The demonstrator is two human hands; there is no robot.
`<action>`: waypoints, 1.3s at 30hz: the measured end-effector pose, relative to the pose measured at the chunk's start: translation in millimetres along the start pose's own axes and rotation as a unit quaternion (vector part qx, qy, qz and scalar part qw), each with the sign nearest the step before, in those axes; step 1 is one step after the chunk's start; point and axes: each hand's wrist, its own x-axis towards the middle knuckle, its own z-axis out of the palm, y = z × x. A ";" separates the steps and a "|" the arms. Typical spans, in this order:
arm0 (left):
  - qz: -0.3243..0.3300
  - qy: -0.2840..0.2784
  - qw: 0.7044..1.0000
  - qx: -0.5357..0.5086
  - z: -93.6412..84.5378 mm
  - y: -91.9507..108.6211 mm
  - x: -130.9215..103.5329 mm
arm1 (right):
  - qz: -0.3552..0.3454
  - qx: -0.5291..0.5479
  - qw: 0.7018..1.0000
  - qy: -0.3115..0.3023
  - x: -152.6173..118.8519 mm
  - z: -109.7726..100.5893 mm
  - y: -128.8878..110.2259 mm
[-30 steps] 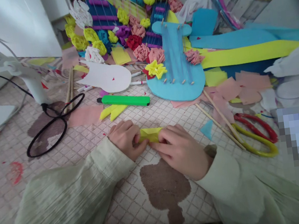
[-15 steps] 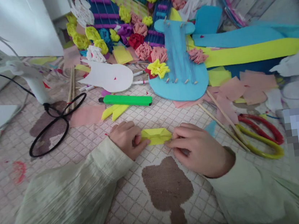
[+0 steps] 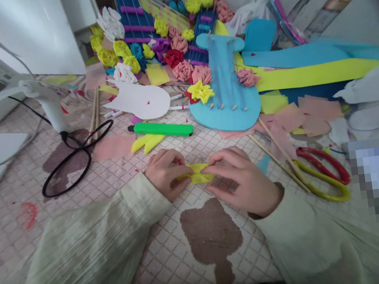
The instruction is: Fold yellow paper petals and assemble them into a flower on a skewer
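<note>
Between my hands, low over the patterned cloth, is a small folded piece of yellow paper (image 3: 198,173). My left hand (image 3: 168,174) pinches its left end between thumb and fingers. The fingers of my right hand (image 3: 240,177) are bent over its right end, with the thumb just below the paper's lower edge. Parts of both ends are covered by the fingers. Just beyond my left hand lie yellow paper strips (image 3: 148,142) and a green cutter-like tool (image 3: 163,129).
A light-blue lyre-shaped cutout (image 3: 228,116) with strings lies ahead. Scissors (image 3: 323,178) with red and yellow handles and wooden sticks (image 3: 278,163) are at right. A black cable loop (image 3: 67,173) and white stand (image 3: 51,113) are at left. Paper flowers (image 3: 182,71) crowd the back.
My right hand has moved left along the yellow paper, and its thumb and fingers are farther apart. My left fingers reach further over the paper. The view has shifted slightly.
</note>
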 end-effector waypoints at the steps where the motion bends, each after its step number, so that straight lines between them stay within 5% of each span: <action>1: 0.001 0.000 1.000 -0.002 0.6 -0.6 -0.1 | -0.004 -0.006 1.000 -0.010 0.7 0.9 0.7; 29: 0.010 0.000 0.999 -0.030 -0.5 -7.6 3.2 | 0.075 0.009 0.997 0.032 11.8 13.0 -0.4; 39: -0.023 -0.003 0.999 -0.033 0.0 -5.2 1.1 | 0.113 0.009 0.994 0.001 12.5 10.9 -4.6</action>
